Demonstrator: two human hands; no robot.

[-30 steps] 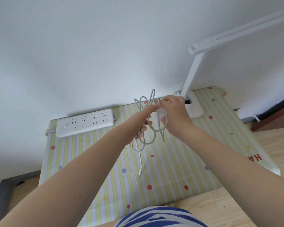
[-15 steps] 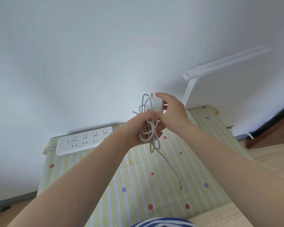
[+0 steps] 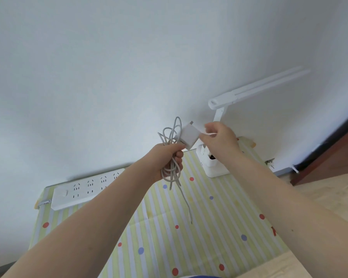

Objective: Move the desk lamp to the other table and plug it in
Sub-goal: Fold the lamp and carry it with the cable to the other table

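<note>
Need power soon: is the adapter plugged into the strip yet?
Not plugged: the adapter is in the air above the left hand, away from the power strip.

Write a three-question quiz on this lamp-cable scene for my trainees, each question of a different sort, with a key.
1. True or false: the adapter is plugged into the power strip.
2. Which hand grips the coiled cable? A) left hand B) right hand C) neither
3. Fill in: the lamp stands on the striped ____.

Key: 1 false, it is held in the air; 2 A; 3 table.
</note>
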